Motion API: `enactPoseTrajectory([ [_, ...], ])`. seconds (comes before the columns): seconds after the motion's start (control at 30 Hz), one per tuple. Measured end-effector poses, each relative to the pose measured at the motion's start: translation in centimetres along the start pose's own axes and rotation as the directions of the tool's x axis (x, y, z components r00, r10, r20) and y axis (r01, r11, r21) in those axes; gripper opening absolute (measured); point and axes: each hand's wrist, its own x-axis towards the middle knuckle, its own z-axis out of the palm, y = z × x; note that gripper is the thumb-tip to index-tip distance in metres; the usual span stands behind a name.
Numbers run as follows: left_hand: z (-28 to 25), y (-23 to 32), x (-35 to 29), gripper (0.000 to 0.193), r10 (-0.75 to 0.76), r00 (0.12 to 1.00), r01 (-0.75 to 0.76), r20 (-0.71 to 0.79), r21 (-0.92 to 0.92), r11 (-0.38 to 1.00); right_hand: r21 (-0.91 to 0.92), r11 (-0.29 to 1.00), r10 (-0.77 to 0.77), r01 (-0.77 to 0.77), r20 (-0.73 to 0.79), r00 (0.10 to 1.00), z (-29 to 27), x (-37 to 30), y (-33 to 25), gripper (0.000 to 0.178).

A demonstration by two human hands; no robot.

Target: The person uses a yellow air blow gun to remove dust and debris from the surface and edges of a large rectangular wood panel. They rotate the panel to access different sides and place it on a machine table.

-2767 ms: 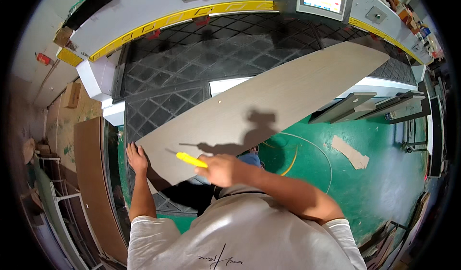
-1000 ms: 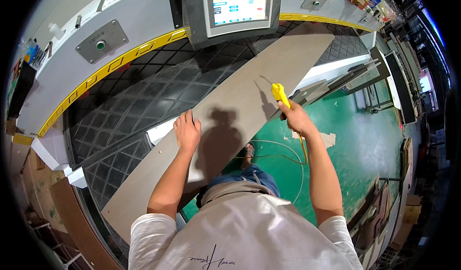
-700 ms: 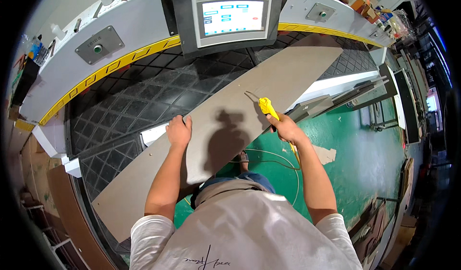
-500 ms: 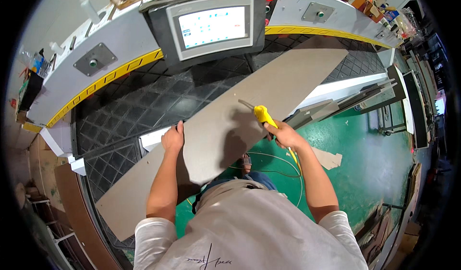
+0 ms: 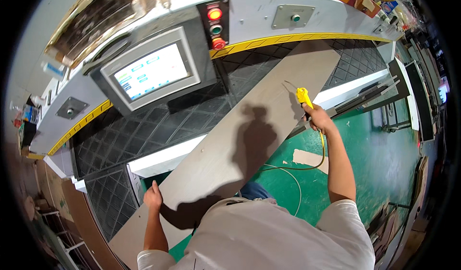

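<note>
A long beige board (image 5: 211, 147) lies slantwise from the lower left to the upper right, over black diamond-patterned machine mats. My left hand (image 5: 152, 196) is at its left edge near the lower end, thumb up, fingers curled and partly hidden. In my right hand (image 5: 317, 117) is a yellow air blow gun (image 5: 302, 96), held above the board's right edge. Its thin bent nozzle points to the upper left, over the board's surface. A hose (image 5: 322, 150) hangs from its handle and curves back to the left.
A tilted touchscreen panel (image 5: 152, 70) juts over the mats, beside a button box (image 5: 216, 27) with a lit lamp. A yellow strip (image 5: 269, 42) runs along the machine's front. Scrap board pieces (image 5: 309, 159) lie on the green floor (image 5: 370, 159); dark panels stack at right.
My right hand has carried the blow gun up and to the right. My left hand has shifted down the board's edge, toward the lower left. The view has turned and moved right.
</note>
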Motion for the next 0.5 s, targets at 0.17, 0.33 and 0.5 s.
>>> enactPoseTrajectory([
  [0.17, 1.1, 1.6, 2.1, 0.081, 0.030, 0.988, -0.040, 0.152, 0.061, 0.997, 0.012, 1.000, 0.004, -0.005, 0.012, 1.000, -1.6, 1.1, -0.5, 0.047],
  [0.33, 4.2, 18.3, 3.6, 0.079, 0.273, 0.945, -0.267, 0.179, -0.058, 0.962, -0.027, 1.000, -0.015, 0.015, -0.001, 1.000, -0.4, 1.1, -1.2, 0.047],
  [0.5, 3.2, 25.8, 2.4, 0.074, 0.236, 0.962, -0.219, 0.135, -0.128, 0.967, -0.183, 0.982, 0.040, -0.038, 0.009, 0.999, 2.3, -1.7, -0.9, 0.046],
])
